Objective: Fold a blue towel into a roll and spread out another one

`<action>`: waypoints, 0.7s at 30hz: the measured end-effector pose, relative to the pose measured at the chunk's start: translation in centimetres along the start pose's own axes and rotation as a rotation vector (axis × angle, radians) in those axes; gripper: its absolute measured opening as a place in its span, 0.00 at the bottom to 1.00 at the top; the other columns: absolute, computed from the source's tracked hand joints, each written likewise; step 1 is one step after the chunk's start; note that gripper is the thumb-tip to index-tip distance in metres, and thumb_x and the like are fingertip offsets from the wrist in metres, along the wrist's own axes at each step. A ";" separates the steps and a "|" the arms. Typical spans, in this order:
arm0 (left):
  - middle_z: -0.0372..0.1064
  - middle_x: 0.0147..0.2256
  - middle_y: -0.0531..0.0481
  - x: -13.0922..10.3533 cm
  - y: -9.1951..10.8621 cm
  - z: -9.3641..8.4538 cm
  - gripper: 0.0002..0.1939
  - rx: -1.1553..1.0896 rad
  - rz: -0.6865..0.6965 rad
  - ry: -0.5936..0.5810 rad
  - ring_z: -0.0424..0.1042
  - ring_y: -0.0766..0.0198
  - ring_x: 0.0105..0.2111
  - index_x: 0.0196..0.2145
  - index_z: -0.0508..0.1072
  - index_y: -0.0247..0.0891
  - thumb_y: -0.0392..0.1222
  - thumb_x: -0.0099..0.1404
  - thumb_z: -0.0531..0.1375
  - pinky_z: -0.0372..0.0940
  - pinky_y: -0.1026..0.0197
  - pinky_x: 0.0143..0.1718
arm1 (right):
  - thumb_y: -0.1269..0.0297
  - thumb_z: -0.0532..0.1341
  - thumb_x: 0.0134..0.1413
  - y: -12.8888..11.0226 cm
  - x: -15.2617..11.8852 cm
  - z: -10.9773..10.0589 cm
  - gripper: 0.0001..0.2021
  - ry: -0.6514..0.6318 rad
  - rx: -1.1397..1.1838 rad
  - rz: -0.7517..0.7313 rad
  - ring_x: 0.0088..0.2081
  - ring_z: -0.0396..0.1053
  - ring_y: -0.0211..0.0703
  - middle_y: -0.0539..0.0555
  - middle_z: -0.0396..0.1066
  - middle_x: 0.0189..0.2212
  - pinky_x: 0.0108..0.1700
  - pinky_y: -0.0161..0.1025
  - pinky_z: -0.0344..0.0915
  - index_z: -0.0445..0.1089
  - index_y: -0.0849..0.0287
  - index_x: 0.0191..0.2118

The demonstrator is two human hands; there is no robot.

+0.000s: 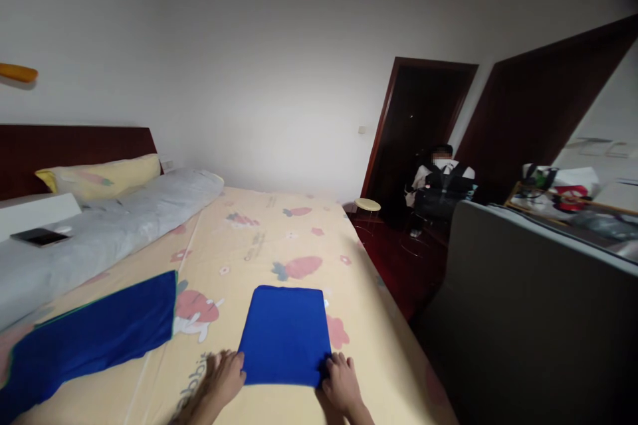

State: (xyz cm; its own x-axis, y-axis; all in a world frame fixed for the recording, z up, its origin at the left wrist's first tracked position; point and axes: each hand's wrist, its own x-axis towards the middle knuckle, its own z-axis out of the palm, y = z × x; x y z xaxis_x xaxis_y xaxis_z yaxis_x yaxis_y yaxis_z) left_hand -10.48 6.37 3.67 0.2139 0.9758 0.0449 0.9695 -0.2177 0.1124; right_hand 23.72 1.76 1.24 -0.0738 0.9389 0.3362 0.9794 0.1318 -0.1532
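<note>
A blue cloth (286, 335), folded into a neat rectangle, lies flat on the bed in front of me. My left hand (229, 375) is closed at its near left edge, fingers curled against the fabric. At the near right corner, my right hand (342, 382) pinches the cloth between thumb and fingers. Part of each hand's grip is hidden by the fingers themselves. To the left a second blue cloth (109, 329) with a thin green edge is spread in a long strip, apart from both hands.
The bed sheet (279, 232) is pale yellow with carrot prints. A grey bolster (164, 196), a yellow pillow (109, 178) and a dark phone-like slab (42, 236) are on the left. A stool (367, 204), a seated person (441, 179) and a dark grey panel (523, 305) stand right.
</note>
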 end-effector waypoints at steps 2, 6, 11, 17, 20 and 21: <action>0.73 0.50 0.40 0.3 0.5 1.0 0.23 0.036 -0.041 0.020 0.67 0.46 0.54 0.47 0.75 0.38 0.28 0.57 0.50 0.55 0.41 0.54 | 0.77 0.56 0.40 -0.5 0.2 1.2 0.18 0.052 -0.047 0.048 0.41 0.69 0.56 0.58 0.74 0.39 0.44 0.49 0.59 0.72 0.55 0.38; 0.65 0.60 0.41 0.1 1.6 3.6 0.27 0.097 -0.024 0.117 0.61 0.51 0.61 0.57 0.69 0.42 0.28 0.62 0.49 0.53 0.45 0.60 | 0.81 0.53 0.45 -1.6 -0.5 3.9 0.25 0.242 -0.082 -0.101 0.46 0.70 0.51 0.54 0.74 0.44 0.50 0.47 0.59 0.68 0.52 0.49; 0.71 0.55 0.51 -1.1 4.0 7.0 0.25 0.039 0.173 0.266 0.68 0.60 0.55 0.54 0.71 0.50 0.30 0.65 0.50 0.62 0.57 0.55 | 0.77 0.54 0.50 -2.9 -1.9 5.1 0.20 0.299 0.009 -0.232 0.45 0.70 0.48 0.50 0.74 0.43 0.51 0.44 0.59 0.66 0.50 0.48; 0.72 0.52 0.51 -1.9 6.3 7.7 0.22 -0.030 0.287 0.328 0.69 0.57 0.53 0.53 0.71 0.51 0.33 0.67 0.50 0.65 0.53 0.54 | 0.73 0.55 0.54 -5.2 -2.0 4.1 0.18 0.289 0.093 -0.154 0.44 0.69 0.48 0.51 0.75 0.42 0.52 0.46 0.59 0.67 0.51 0.50; 0.71 0.54 0.53 -1.6 7.2 7.2 0.27 -0.098 0.352 0.263 0.68 0.62 0.54 0.54 0.70 0.51 0.27 0.64 0.48 0.64 0.56 0.56 | 0.71 0.55 0.58 -7.1 -1.6 3.5 0.19 0.220 0.202 -0.189 0.46 0.70 0.46 0.51 0.75 0.45 0.53 0.46 0.59 0.65 0.49 0.54; 0.71 0.55 0.53 -1.4 7.3 7.0 0.28 -0.123 0.371 0.251 0.68 0.63 0.55 0.55 0.69 0.51 0.26 0.64 0.48 0.64 0.57 0.56 | 0.70 0.55 0.59 -7.6 -1.5 3.2 0.18 0.178 0.240 -0.185 0.46 0.71 0.45 0.51 0.75 0.46 0.54 0.45 0.60 0.66 0.48 0.54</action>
State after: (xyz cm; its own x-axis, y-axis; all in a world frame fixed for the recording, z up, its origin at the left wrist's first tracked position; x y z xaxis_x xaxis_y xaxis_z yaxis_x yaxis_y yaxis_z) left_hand -2.88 3.55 -2.52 0.4932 0.8001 0.3414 0.8084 -0.5665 0.1599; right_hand 15.82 0.41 -1.07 -0.1917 0.8247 0.5321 0.8786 0.3858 -0.2814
